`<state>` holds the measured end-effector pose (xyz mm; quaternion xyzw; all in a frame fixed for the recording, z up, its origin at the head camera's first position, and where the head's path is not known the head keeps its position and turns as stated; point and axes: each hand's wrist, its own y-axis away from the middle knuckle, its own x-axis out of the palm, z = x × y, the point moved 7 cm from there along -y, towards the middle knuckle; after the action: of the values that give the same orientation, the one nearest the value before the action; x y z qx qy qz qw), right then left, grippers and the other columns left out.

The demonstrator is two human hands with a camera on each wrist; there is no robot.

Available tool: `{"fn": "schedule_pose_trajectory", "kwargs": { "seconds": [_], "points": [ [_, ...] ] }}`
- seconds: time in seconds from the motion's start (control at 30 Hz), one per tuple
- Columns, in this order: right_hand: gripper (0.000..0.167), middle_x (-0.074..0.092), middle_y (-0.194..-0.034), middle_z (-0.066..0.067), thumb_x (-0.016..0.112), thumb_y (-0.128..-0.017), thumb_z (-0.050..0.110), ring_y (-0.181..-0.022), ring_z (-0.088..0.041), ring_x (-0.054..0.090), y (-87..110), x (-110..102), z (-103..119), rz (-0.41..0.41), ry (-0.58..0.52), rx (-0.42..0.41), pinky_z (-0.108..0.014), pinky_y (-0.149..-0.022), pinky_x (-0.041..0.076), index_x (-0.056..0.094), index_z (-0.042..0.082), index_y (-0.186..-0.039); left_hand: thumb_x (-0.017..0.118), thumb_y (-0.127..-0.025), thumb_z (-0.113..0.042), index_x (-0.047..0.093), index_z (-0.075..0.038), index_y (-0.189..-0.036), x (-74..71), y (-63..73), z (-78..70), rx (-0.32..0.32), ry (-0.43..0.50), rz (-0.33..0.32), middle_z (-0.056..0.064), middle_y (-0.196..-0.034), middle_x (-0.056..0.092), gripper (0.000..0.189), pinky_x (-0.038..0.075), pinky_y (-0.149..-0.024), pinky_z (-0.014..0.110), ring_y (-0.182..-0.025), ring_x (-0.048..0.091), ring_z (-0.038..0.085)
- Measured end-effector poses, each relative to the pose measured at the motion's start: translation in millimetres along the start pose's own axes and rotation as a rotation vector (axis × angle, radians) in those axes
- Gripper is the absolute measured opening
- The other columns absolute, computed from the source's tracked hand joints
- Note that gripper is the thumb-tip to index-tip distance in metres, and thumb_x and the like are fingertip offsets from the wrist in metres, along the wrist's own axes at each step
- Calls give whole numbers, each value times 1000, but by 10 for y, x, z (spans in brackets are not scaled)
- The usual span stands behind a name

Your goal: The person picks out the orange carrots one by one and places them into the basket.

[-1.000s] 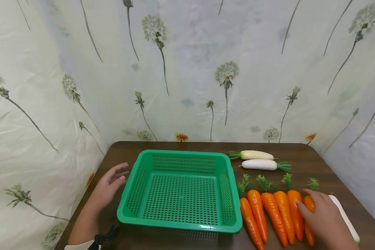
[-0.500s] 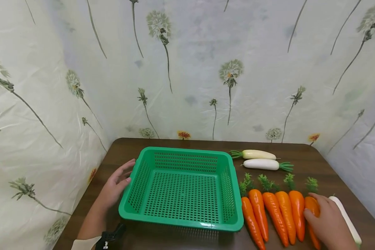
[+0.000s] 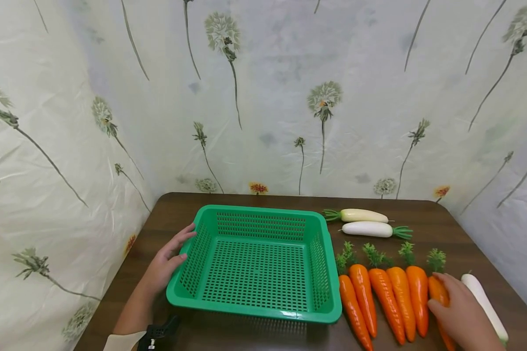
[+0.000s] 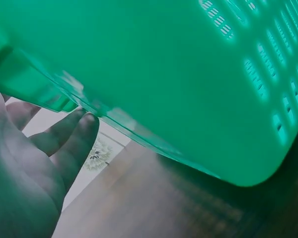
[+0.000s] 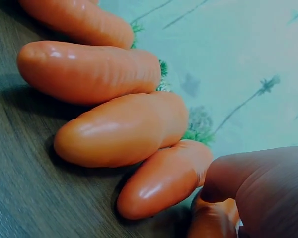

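Observation:
In the head view a green plastic basket (image 3: 246, 314) with slotted walls and floor stands on the dark table, with nothing in it. My left hand (image 3: 166, 265) is at its left side; in the left wrist view the fingertips (image 4: 89, 124) touch the edge of the basket (image 4: 149, 74), fingers loosely extended. My right hand (image 3: 467, 312) grips the rightmost carrot (image 3: 438, 291), thumb on its left side and fingers over the top. The right wrist view shows the thumb (image 5: 226, 178) against that carrot (image 5: 211, 220), mostly hidden by the hand.
Several more orange carrots (image 3: 386, 300) with green tops lie in a row right of the basket. Two white radishes (image 3: 366, 229) lie behind them, and another white radish (image 3: 485, 302) is right of my right hand. A floral curtain (image 3: 263, 97) hangs behind the table.
My left hand has moved right onto the basket's rim. The right hand has closed around the rightmost carrot, whose tip has swung to the right.

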<state>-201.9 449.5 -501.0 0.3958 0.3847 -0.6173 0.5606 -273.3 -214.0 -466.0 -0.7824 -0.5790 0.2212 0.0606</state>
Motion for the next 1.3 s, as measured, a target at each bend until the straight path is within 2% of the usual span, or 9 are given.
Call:
{"fn": "schedule_pose_trajectory", "kwargs": {
  "seconds": [0.13, 0.3, 0.57, 0.73, 0.93, 1.1, 1.3],
  "points": [
    [68, 37, -142, -49, 67, -92, 15, -125, -65, 39, -2, 29, -23, 31, -7, -6, -74, -96, 38, 39, -17, -144, 42, -97, 11, 49, 7, -149, -6, 7, 31, -18, -20, 5, 18, -171, 26, 52, 31, -107, 12, -151, 23, -9],
    [69, 39, -142, -48, 69, -90, 13, -124, -64, 41, -4, 27, -36, 16, -8, -21, -72, -95, 39, 39, -17, -145, 40, -90, 16, 53, 5, -147, -3, 11, 66, -34, -18, 16, 17, -172, 23, 60, 33, -103, 15, -150, 22, -9],
    [72, 43, -140, -47, 71, -93, 21, -116, -59, 52, -16, 28, -76, 63, 7, 21, -68, -89, 46, 39, -16, -145, 39, -88, 16, 53, 6, -146, 3, 15, 103, -59, -5, 2, 18, -172, 23, 60, 31, -104, 14, -148, 22, -11],
    [72, 47, -138, -46, 72, -92, 23, -113, -57, 56, -12, 29, -77, 61, 4, 28, -65, -87, 48, 40, -15, -145, 39, -89, 14, 53, 5, -146, 0, 26, 127, -80, -9, 1, 16, -172, 24, 60, 31, -102, 17, -147, 22, -12],
    [71, 50, -138, -44, 70, -95, 25, -114, -57, 56, -18, 15, -35, 20, -12, 29, -64, -86, 48, 41, -12, -147, 39, -89, 15, 55, 3, -146, -5, 62, 130, -57, -33, -9, 17, -171, 26, 60, 32, -99, 18, -148, 22, -12],
    [70, 50, -136, -45, 69, -97, 28, -115, -60, 54, 20, -44, -9, -37, -33, 46, -66, -85, 46, 41, -10, -149, 38, -90, 15, 54, 4, -146, 16, 32, 129, -34, -24, 4, 18, -171, 26, 59, 32, -100, 19, -148, 22, -11],
    [72, 51, -133, -43, 69, -97, 29, -112, -56, 54, 53, -130, 16, -132, -62, 54, -64, -82, 46, 40, -8, -152, 38, -91, 15, 55, 2, -147, 17, 14, 158, -60, 3, 2, 16, -172, 25, 60, 33, -102, 17, -148, 22, -11]
  ]
}}
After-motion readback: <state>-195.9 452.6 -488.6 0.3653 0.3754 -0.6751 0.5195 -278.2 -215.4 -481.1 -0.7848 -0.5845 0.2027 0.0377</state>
